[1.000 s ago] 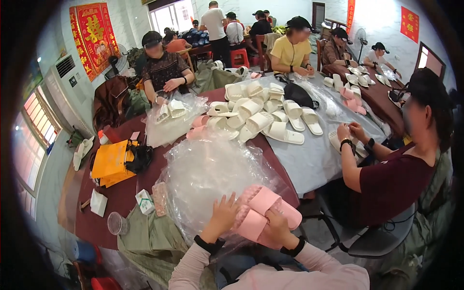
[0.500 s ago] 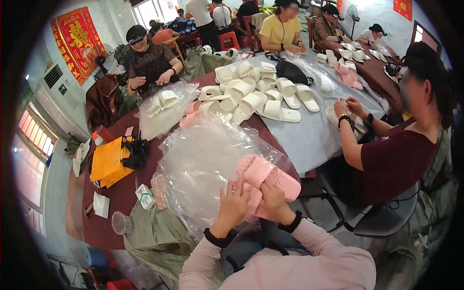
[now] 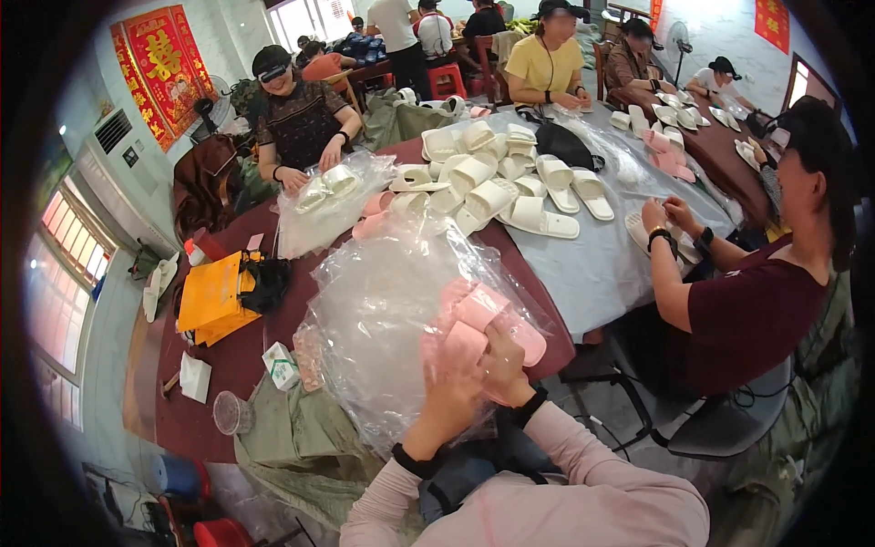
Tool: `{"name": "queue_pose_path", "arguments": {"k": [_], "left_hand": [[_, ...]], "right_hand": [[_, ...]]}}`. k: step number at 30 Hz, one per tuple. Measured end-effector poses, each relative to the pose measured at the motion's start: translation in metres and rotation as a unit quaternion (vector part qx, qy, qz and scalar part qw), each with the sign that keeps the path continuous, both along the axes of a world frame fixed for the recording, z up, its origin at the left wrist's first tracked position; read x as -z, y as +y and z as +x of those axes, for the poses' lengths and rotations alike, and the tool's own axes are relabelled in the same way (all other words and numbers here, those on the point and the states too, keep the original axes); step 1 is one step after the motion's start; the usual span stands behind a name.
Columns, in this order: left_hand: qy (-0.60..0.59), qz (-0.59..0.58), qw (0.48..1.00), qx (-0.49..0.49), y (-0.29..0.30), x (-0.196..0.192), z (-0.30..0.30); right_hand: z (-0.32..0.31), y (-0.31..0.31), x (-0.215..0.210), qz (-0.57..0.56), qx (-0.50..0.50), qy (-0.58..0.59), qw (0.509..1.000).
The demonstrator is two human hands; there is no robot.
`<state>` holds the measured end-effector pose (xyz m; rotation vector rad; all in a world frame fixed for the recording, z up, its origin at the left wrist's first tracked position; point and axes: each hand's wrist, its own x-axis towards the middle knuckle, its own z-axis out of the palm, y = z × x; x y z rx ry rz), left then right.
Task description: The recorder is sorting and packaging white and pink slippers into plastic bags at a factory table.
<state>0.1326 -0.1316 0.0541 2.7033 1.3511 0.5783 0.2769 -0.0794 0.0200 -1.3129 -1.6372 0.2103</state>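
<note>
Apparently feeding the pink slippers [image 3: 479, 307] into the clear plastic bag [image 3: 369, 292], at the near right edge of the counter [image 3: 200, 428], with the far ends seemingly under film. Grasping the slippers from the right with the right hand [image 3: 506, 366]. Holding the left hand [image 3: 453, 407] by the left slipper; impossible to tell whether pinching film. Probably calls next for spreading the bag's mouth and pushing the pair deeper.

I count two hands [image 3: 504, 366] on the nearest person and two pink slippers [image 3: 468, 343] with them. Elsewhere: one clear tub [image 3: 234, 415], one hammer [image 3: 170, 383], one white-and-green box [image 3: 280, 366], one person in yellow [image 3: 547, 68], one in maroon [image 3: 756, 314]. The white slippers [image 3: 472, 173] overlap too much for me to number, though there are well over ten.
</note>
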Motion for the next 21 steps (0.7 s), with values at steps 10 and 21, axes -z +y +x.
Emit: {"name": "queue_pose_path", "arguments": {"k": [10,21], "left_hand": [[-0.222,-0.047,0.953,-0.199,0.009,0.066,-0.030],[-0.324,-0.077,0.908,-0.254,0.016,0.069,-0.034]], "right_hand": [[-0.027,0.028,0.035,-0.029,0.113,0.025,0.993],[-0.034,0.019,0.034,-0.118,-0.096,0.113,0.982]]}}
